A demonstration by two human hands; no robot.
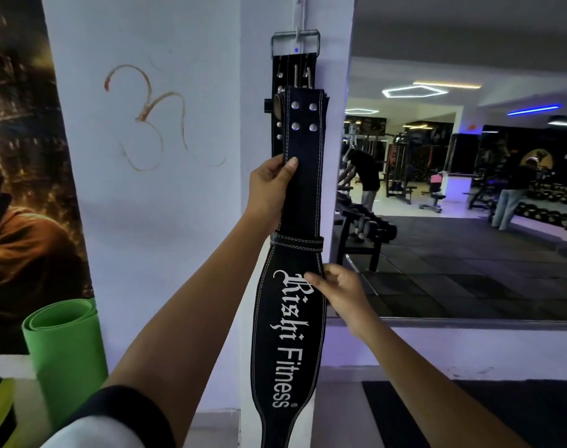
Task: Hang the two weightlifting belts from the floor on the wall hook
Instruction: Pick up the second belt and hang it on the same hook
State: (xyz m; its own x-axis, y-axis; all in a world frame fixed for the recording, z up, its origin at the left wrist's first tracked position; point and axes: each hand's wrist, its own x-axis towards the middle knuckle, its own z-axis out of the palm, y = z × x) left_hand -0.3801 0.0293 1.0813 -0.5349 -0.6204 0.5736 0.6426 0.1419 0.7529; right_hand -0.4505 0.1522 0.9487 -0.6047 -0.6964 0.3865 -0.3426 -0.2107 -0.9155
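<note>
A black weightlifting belt (288, 337) with white lettering hangs straight down the white pillar, its riveted top end folded over high up. Behind it a second black belt (278, 76) hangs by its metal buckle (295, 40) from the wall hook (297, 30). My left hand (270, 185) grips the front belt's left edge below the rivets, thumb on its face. Lower down, my right hand (340, 292) pinches the same belt's right edge beside the lettering.
A rolled green mat (65, 354) stands against the wall at lower left, below a dark poster (23, 176). A wall mirror (469, 189) to the right reflects gym machines, a dumbbell rack and people. A dark floor mat (437, 412) lies at lower right.
</note>
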